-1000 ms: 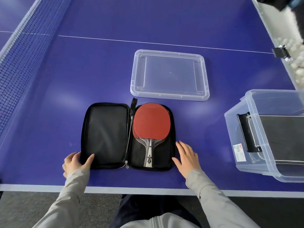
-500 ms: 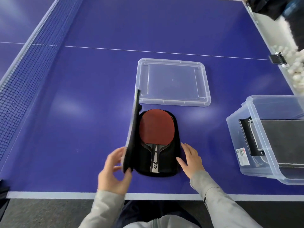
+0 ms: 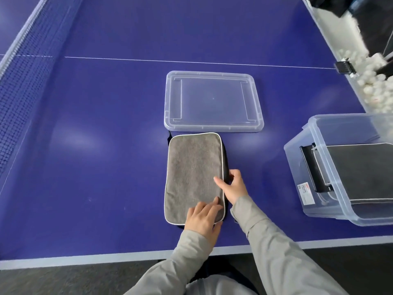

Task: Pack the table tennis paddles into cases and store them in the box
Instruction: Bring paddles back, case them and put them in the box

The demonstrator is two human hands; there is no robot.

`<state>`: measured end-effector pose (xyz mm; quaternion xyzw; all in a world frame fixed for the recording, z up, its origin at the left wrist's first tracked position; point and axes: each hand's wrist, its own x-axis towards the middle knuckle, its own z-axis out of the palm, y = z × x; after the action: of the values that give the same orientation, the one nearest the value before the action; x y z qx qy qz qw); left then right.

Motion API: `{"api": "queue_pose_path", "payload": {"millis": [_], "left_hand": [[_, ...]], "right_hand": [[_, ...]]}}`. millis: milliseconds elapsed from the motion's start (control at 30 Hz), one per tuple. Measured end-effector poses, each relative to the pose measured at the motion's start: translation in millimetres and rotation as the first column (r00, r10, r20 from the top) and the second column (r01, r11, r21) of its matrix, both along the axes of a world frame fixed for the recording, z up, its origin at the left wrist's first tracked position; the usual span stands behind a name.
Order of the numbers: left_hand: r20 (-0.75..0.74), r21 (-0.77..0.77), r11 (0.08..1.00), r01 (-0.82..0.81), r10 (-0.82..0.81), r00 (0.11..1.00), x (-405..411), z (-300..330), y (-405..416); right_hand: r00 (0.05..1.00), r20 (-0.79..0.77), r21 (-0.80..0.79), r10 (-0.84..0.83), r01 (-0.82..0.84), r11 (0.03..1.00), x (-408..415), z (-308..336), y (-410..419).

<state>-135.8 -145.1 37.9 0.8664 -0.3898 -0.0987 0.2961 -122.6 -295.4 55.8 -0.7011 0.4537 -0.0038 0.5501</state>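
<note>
Netting (image 3: 19,99) runs along the far left of the blue table (image 3: 95,167). Centre, the grey case (image 3: 192,173) lies folded closed; my left hand (image 3: 203,218) presses flat on its near corner, fingers straight, and my right hand (image 3: 232,185) pinches its right edge. Beyond sits a clear lid (image 3: 212,101); rightmost, the box (image 3: 340,167) (another case (image 3: 365,167) inside).

Table tennis hall: blue table (image 3: 106,124), net (image 3: 23,67).

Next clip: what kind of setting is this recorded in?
Probably a table tennis hall or club room: the work surface is a blue table tennis table with a white centre line, a dark net along its left, and a trough of white balls at right.
</note>
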Motion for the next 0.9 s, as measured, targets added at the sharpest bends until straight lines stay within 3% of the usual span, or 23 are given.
{"api": "queue_pose_path", "payload": {"millis": [67,167,267,367,433,533,700,900], "left_hand": [[-0.016,-0.018,0.998,-0.052,0.052,0.999,10,-4,4],[-0.163,-0.018,0.924,-0.382,0.375,0.913,42,-4,17],[-0.444,0.151,0.79,-0.595,0.591,0.673,83,-11,32],[-0.727,0.242,0.695,-0.677,0.592,0.348,112,-11,28],[-0.791,0.297,0.689,-0.661,0.565,0.233,122,-10,22],[-0.799,0.331,0.679,-0.655,0.571,0.188,133,-10,15],[-0.755,0.381,0.665,-0.643,0.625,0.199,136,-16,6],[-0.841,0.382,0.691,-0.614,0.535,0.079,134,-10,3]], "right_hand": [[0.998,-0.054,-0.015,-0.011,0.01,1.0,0,-9,-1],[0.995,-0.099,-0.032,-0.02,0.016,0.999,1,-16,-2],[0.991,-0.133,-0.065,-0.028,0.019,0.998,2,-21,-1],[0.987,-0.15,-0.083,-0.053,0.041,0.996,2,-23,1],[0.985,-0.159,-0.072,-0.066,0.055,0.996,3,-23,2],[0.982,-0.175,-0.048,-0.074,0.066,0.997,6,-23,0],[0.978,-0.199,-0.046,-0.066,0.058,0.997,5,-27,-3],[0.971,-0.231,-0.064,-0.053,0.04,0.997,4,-30,-7]]}}
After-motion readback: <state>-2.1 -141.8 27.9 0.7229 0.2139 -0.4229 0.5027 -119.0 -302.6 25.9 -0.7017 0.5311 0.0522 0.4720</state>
